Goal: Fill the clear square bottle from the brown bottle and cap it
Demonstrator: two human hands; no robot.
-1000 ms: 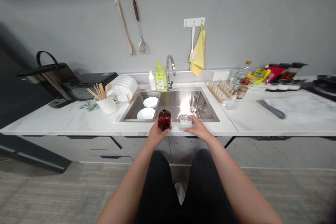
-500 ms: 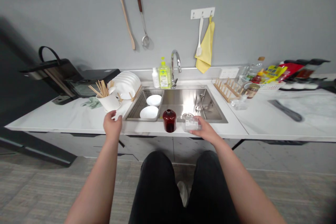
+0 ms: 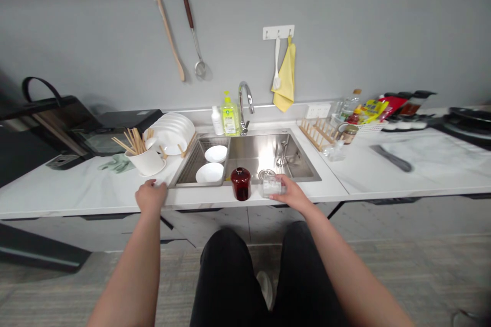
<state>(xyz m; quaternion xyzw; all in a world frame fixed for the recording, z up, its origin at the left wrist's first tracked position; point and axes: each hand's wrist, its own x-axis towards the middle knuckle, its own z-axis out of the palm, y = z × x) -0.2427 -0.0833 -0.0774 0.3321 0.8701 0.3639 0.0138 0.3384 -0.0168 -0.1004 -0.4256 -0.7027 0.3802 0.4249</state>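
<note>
My right hand (image 3: 289, 191) grips a clear glass (image 3: 270, 187) from its right side, at the front edge of the sink. Just left of it, a dark red glass jar (image 3: 241, 185) with a shiny top stands upright on the counter's front strip. My left hand (image 3: 151, 196) rests at the counter edge, thumb and fingers apart, nothing visible in it. Behind that hand is a white holder (image 3: 149, 162) full of wooden chopsticks. Two white bowls (image 3: 209, 172) sit in the rack on the left side of the steel sink (image 3: 316, 178).
White plates (image 3: 174, 130) stand in a wooden rack behind the holder. Soap bottles (image 3: 230, 118) and a faucet (image 3: 245, 107) line the sink's back. To the right are a wooden rack (image 3: 316, 135), jars and a seasoning basket (image 3: 370, 127). A green cloth (image 3: 117, 163) lies far left.
The view has shifted, so the counter things appear further left and slightly lower. My left hand has come down toward the counter edge. My right hand still holds the glass beside the jar.
</note>
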